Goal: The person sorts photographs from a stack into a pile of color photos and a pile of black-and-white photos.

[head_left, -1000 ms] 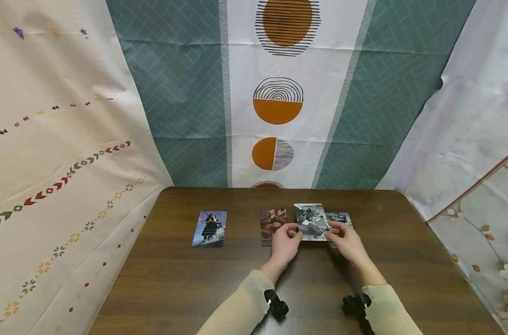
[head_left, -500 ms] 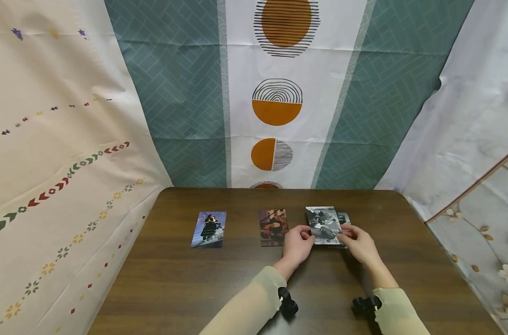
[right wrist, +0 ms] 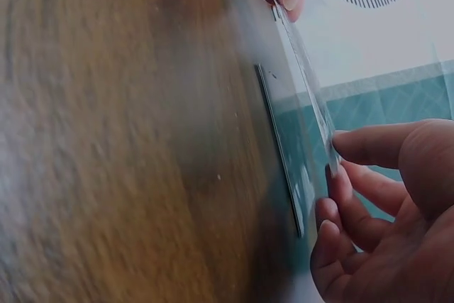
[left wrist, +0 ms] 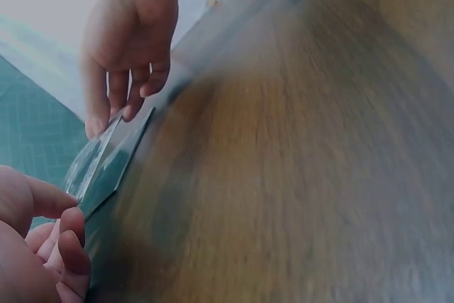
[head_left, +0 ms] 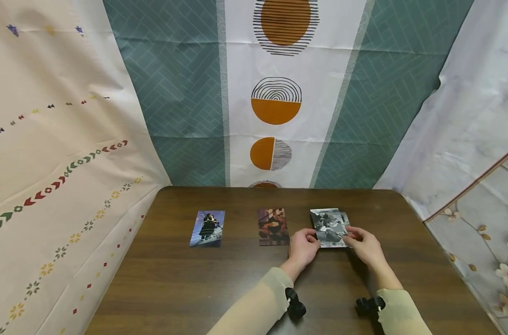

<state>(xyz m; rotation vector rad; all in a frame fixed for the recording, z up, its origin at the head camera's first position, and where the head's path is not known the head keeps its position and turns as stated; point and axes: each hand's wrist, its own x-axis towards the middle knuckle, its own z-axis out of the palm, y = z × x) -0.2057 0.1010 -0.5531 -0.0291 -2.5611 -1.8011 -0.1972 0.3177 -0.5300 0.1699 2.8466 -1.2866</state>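
A black-and-white photo print (head_left: 329,227) is held between my two hands at the right-hand back of the table. My left hand (head_left: 303,249) pinches its lower left edge, and my right hand (head_left: 367,247) pinches the right edge. Beneath lies a second grey print (head_left: 345,217), mostly covered, showing along the top and right. Both wrist views show a gap between the held print (right wrist: 308,79) and the lower print (right wrist: 280,150). The left wrist view shows my right hand (left wrist: 135,40) reaching in from above and my left hand (left wrist: 42,239) at lower left.
A reddish-brown print (head_left: 273,227) lies just left of my left hand. Farther left is a blue print (head_left: 207,229) with dark figures. The brown wooden table (head_left: 174,288) ends at a patterned cloth (head_left: 275,60) behind; more cloth hangs at both sides.
Both hands have moved right with the black-and-white print and lowered it. It now covers most of the grey print beneath. The reddish-brown and blue prints have stayed put.
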